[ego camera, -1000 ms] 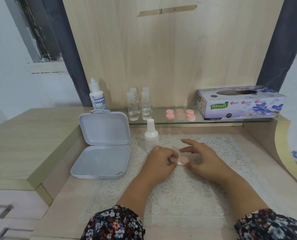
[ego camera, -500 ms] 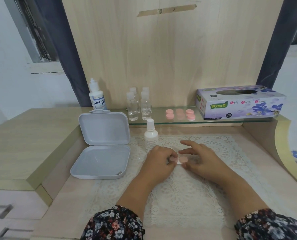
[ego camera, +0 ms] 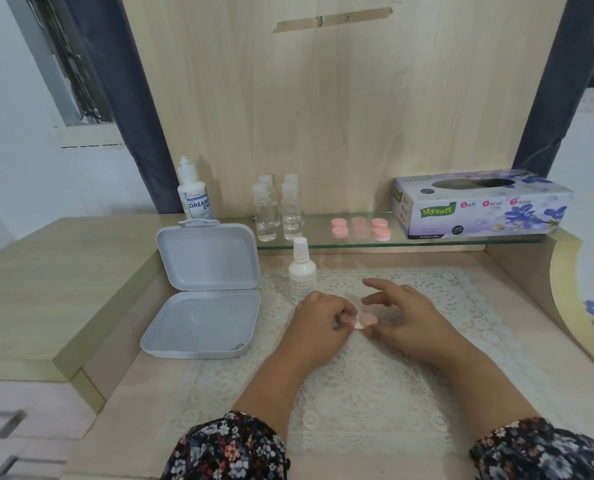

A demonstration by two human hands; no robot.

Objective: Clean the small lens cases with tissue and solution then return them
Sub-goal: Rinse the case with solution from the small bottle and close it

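The left hand (ego camera: 318,318) sits just below the middle of the frame with its fingers curled, pinching one end of a small pink lens case (ego camera: 364,320) against the lace mat (ego camera: 375,386). The right hand (ego camera: 406,318) meets it from the right: the thumb touches the case's near edge while the other fingers are spread and lifted above it, so that hand looks loosely apart rather than clamped. Holding the case at both ends like this probably keeps it steady for unscrewing a cap or wiping, though no tissue is visible between the fingers.

A white spray bottle (ego camera: 302,273) stands upright just above the left hand, near enough to reach for solution. Left of centre, a grey box (ego camera: 205,292) lies open on the surface (ego camera: 122,410), its lid propped up, perhaps as the place the cases go back to. On the glass shelf (ego camera: 351,241) above the mat, more pink cases (ego camera: 360,227) wait in a cluster, between four clear bottles (ego camera: 278,213) and a tissue box (ego camera: 482,204) at the upper right. A solution bottle (ego camera: 193,192) stands at the shelf's left end.

The cleaning seems at an early stage, with most cases on the shelf.
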